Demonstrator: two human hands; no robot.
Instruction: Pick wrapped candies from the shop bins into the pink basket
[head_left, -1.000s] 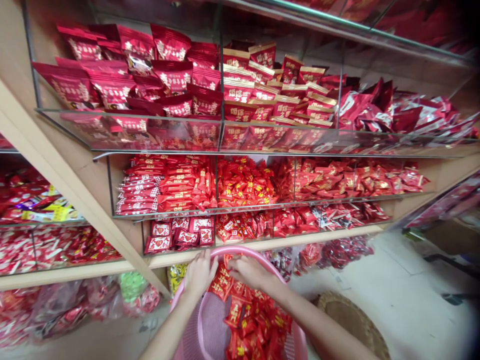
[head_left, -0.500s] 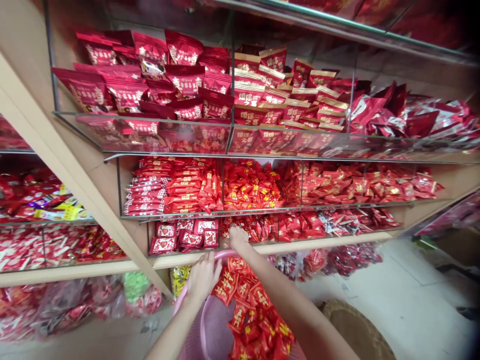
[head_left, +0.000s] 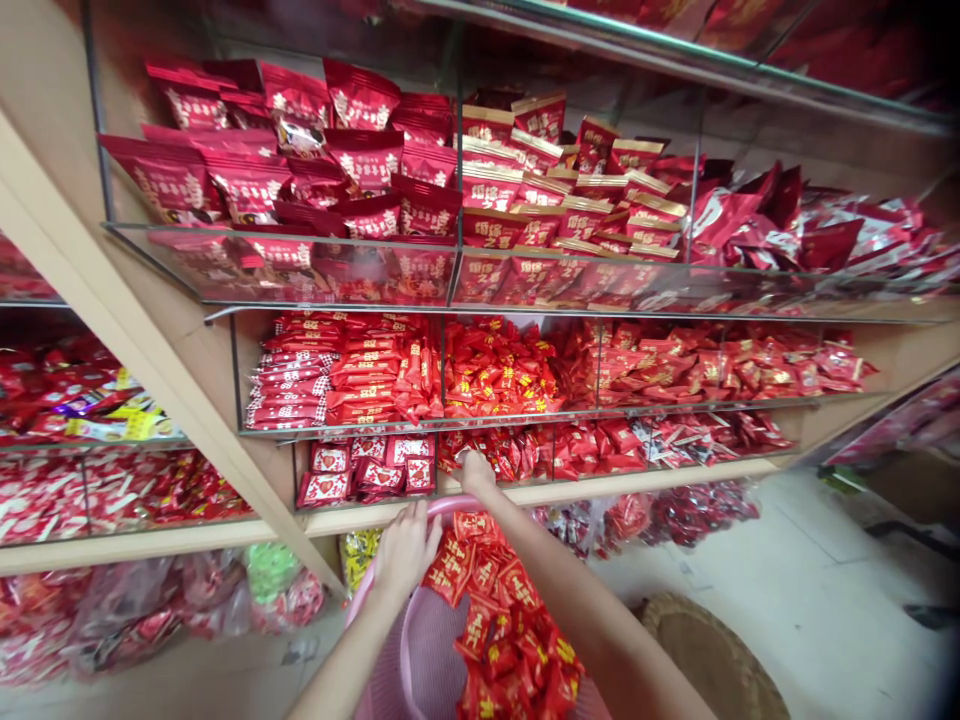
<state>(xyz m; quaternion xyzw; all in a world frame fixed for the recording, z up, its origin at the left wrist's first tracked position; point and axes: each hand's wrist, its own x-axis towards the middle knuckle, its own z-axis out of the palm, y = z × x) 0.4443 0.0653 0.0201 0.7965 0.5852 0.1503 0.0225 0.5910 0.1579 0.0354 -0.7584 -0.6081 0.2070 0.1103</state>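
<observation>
My left hand grips the far rim of a pink plastic basket held below the shelves, fingers curled over the edge. The basket holds a heap of red candy packets with gold characters. My right hand reaches over the basket to the lowest glass-fronted bin, fingers closed down among its red packets; what they hold is hidden. Left of that bin lie heart-printed packets.
Wooden shelving carries glass bins of red sweets on several levels, with large red bags on top. Clear sacks of candy lie under the bottom shelf. A woven basket sits on the pale floor at the lower right.
My right hand left the packets in the basket and moved up to the lowest shelf bin. My left hand stayed on the basket rim. The view shifted slightly.
</observation>
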